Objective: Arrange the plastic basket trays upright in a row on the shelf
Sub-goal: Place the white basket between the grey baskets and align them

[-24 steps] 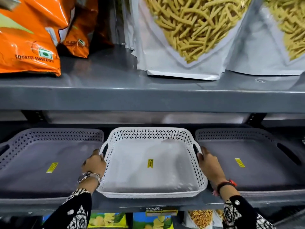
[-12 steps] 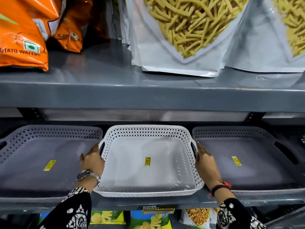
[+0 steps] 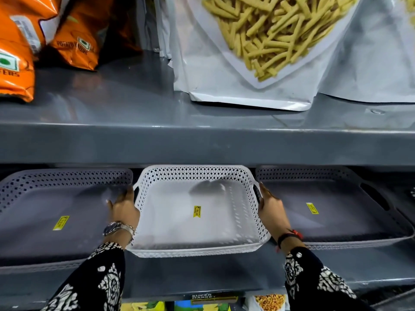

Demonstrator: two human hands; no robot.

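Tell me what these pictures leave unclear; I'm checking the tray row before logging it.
- Fingertips of the left hand and right hand: blurred or behind the white tray handles in the head view, so neither grip is sure.
- Price on the yellow sticker: too small.
- Left grey tray and right grey tray: outer ends cut off by the frame edges.
- Tray backs: shadowed under the upper shelf.

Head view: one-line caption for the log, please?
Left hand and right hand flank the white basket tray between two grey trays.
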